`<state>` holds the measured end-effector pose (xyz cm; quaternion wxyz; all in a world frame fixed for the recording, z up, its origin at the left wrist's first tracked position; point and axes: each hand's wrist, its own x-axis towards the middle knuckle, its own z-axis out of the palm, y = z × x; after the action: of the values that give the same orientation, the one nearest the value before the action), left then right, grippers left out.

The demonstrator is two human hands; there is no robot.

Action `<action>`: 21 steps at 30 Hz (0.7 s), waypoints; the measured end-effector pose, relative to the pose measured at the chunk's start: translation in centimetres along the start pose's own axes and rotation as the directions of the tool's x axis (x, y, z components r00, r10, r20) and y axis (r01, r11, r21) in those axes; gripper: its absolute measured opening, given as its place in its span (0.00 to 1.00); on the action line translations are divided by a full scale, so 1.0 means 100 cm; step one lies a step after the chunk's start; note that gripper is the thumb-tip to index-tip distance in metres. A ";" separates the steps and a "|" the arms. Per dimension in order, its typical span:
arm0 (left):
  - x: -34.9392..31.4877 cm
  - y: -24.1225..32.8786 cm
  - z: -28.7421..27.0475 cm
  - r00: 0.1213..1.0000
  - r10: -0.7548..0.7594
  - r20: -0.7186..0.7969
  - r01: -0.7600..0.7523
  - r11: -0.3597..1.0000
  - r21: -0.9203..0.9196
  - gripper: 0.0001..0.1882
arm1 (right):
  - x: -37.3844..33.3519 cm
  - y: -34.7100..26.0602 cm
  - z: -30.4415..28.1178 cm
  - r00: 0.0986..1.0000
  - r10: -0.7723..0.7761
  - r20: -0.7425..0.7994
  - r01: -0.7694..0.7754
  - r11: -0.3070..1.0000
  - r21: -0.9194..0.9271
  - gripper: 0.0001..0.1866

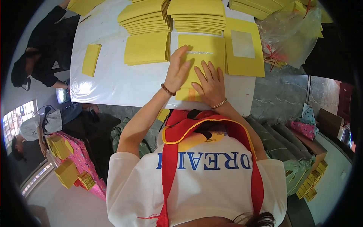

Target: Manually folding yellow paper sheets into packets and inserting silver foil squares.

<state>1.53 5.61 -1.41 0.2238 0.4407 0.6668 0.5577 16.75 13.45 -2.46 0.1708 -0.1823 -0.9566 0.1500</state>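
A yellow paper piece [200,42] lies in front of me on the white-covered table [117,89]. A narrow silvery-white strip [200,52] crosses its upper part, and an orange patch [191,94] shows near its lower edge. My left hand [177,72] rests along the paper's left side, fingers stretched toward the strip and thumb apart. Flat on the paper's right half, my right hand [210,86] has its fingers spread. A larger yellow sheet with a pale rectangle [243,44] lies close by on the right. What is under my palms is hidden.
Stacks of folded yellow paper [146,47] stand beyond my hands. A small yellow piece [91,59] lies farther left. A clear plastic bag [290,36] hangs at the right corner. People sit at the left; one in a white top [51,123] is near more yellow bundles.
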 end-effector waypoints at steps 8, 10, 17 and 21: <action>-0.041 0.005 0.005 0.864 0.199 0.463 -0.478 0.614 0.628 0.31 | 0.001 -0.001 0.005 0.999 -0.038 -0.025 0.037 0.997 -0.067 0.27; -0.041 0.008 0.002 0.897 0.231 0.376 -0.424 0.686 0.591 0.33 | 0.000 0.000 0.006 0.999 -0.031 -0.008 0.030 0.997 -0.071 0.28; -0.039 0.022 -0.003 0.856 0.199 0.477 -0.497 0.571 0.653 0.29 | -0.008 0.050 0.010 0.957 0.273 0.095 -0.209 0.424 0.881 0.20; -0.039 0.021 0.009 0.852 0.149 0.503 -0.508 0.471 0.721 0.23 | -0.017 0.047 -0.038 0.792 0.581 0.190 -0.315 0.122 0.941 0.17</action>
<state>4.89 2.81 -0.47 -0.0059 0.7113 0.6941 0.1103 21.09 17.81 -1.18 0.2962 -0.3404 -0.5456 0.7062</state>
